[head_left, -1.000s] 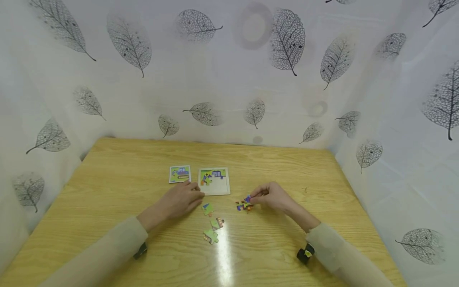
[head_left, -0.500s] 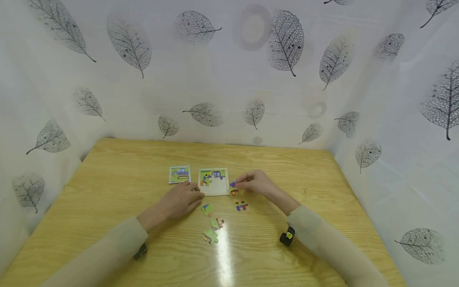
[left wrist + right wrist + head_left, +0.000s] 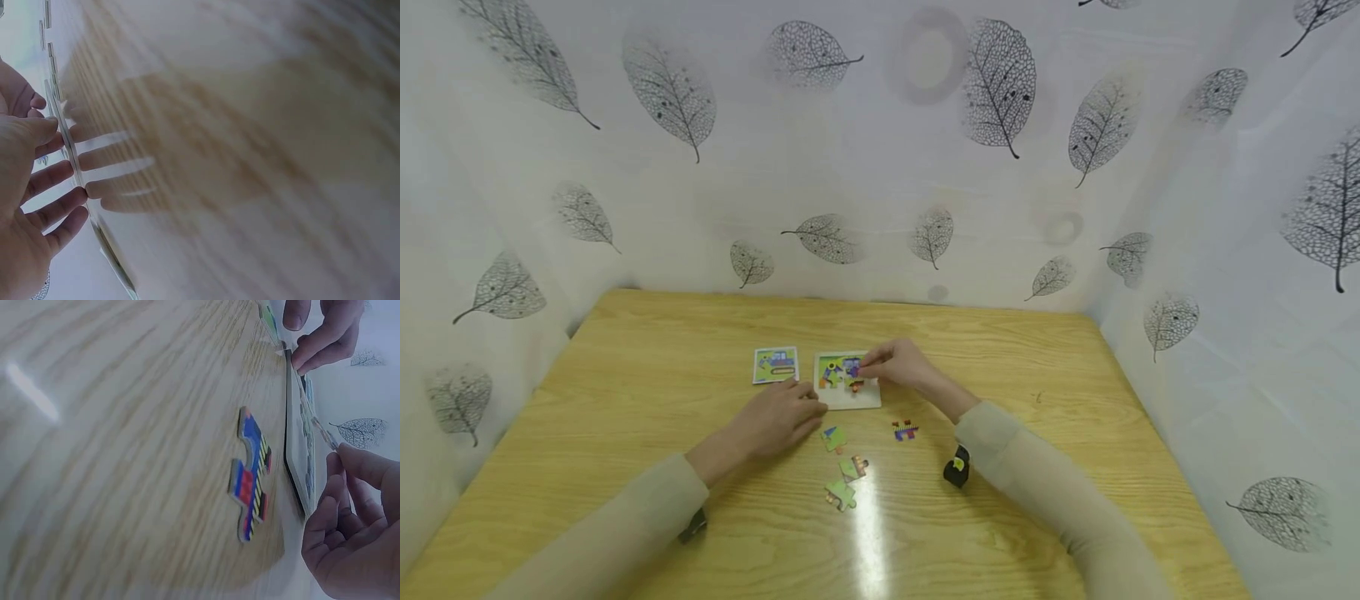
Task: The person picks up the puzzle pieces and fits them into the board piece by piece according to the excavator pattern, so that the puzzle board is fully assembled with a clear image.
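My right hand [image 3: 904, 364] pinches a jigsaw piece [image 3: 325, 434] between thumb and fingertips, above the right half of the puzzle tray [image 3: 850, 402]. Purple and orange patches show on that piece in the head view. Several pieces fill the tray's upper and left parts. At the tray's lower left corner, the fingers of my left hand [image 3: 778, 417] rest against the edge, spread and nearly straight in the left wrist view. A blue and red piece with yellow-black stripes [image 3: 251, 478] lies loose on the table near my right hand.
Left of the tray lies a picture card [image 3: 776, 364] showing a digger. Three green pieces, the nearest a green and blue one [image 3: 833, 438], lie on the wooden table [image 3: 760, 533] below the tray. A leaf-patterned curtain [image 3: 880, 167] surrounds the table's back and sides.
My right hand has lifted a jigsaw piece from beside the striped one and carried it left and away from me, over the tray. The left hand stays at the corner.
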The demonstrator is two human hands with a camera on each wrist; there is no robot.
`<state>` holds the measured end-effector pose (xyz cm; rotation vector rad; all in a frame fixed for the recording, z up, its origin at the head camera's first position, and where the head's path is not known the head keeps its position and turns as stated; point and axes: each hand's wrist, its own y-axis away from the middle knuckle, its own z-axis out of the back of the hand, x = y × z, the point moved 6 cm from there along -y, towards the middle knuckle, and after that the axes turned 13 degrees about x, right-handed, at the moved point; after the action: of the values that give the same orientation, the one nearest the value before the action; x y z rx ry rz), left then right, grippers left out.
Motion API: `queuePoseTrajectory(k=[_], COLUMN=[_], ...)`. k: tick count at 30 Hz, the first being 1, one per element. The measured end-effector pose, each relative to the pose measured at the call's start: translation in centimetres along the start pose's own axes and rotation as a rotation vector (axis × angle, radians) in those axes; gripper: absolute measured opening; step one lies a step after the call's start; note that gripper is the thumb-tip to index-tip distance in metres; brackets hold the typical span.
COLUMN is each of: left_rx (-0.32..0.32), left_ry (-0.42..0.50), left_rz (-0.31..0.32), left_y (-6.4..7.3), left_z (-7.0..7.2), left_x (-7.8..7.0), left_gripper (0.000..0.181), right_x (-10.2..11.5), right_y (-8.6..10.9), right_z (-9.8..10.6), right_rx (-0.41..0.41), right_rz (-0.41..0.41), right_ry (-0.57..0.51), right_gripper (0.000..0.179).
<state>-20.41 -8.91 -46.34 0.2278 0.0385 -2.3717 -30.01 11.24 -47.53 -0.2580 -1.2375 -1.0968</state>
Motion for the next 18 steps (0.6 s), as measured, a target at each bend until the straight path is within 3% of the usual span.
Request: queuePoseTrajectory(k=[18], left_rx=[0.000], left_ry=[0.001], left_rz=[-0.011], left_y=[0.0], left_z=[-0.1], left_x=[0.1], left_gripper=[0.023], right_x=[0.6], right_y=[-2.0], right_z=[-1.1], right_rx=[-0.029], right_rz=[-0.029], right_ry=[0.128], right_gripper=[0.016])
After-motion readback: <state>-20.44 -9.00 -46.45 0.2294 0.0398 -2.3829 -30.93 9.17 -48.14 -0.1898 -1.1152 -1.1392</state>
